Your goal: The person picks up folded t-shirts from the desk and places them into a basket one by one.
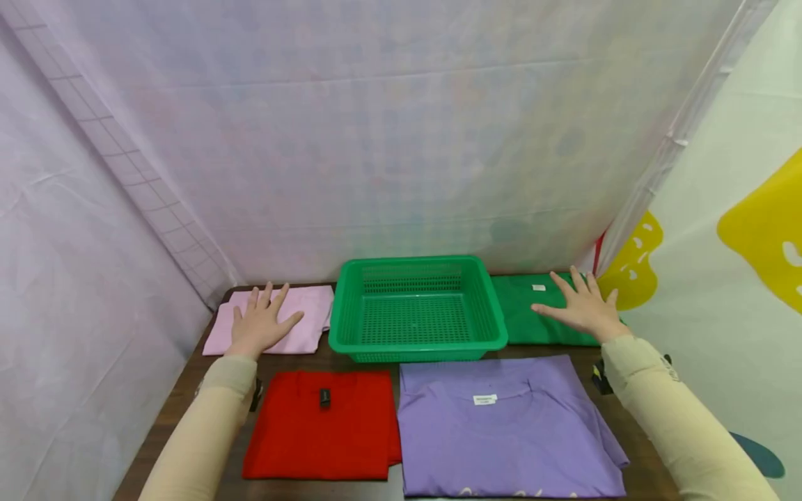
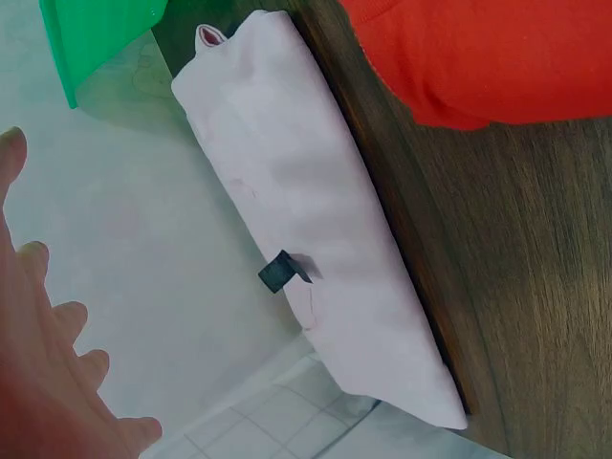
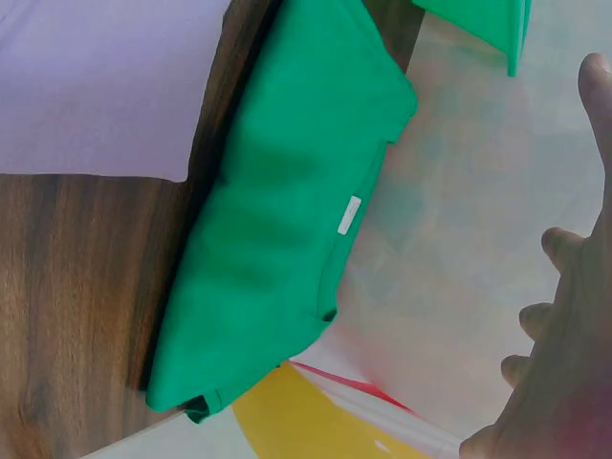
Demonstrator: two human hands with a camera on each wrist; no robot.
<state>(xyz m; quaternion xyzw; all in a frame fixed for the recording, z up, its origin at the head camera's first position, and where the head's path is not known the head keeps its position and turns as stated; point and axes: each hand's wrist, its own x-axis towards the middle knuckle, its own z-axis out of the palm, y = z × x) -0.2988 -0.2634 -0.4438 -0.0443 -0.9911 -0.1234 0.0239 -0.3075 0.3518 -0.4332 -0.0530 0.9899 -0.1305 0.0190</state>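
Note:
My left hand (image 1: 260,325), fingers spread, hovers over a folded pink T-shirt (image 1: 308,313) at the back left. In the left wrist view a dark tag (image 2: 278,272) stands up from that pale pink shirt. With fingers also spread, my right hand (image 1: 585,306) is above a folded green T-shirt (image 1: 523,316) at the back right. Neither hand holds anything. Between the two shirts stands a green plastic basket (image 1: 415,353) with nothing in it. In front lie a folded red T-shirt (image 1: 332,438) on the left and a folded purple T-shirt (image 1: 501,445) on the right.
All the clothes lie on a dark wooden table (image 1: 178,410). A pale curtain (image 1: 401,153) hangs close behind the basket. More sheeting encloses the left and right sides, the right one with yellow shapes (image 1: 767,229).

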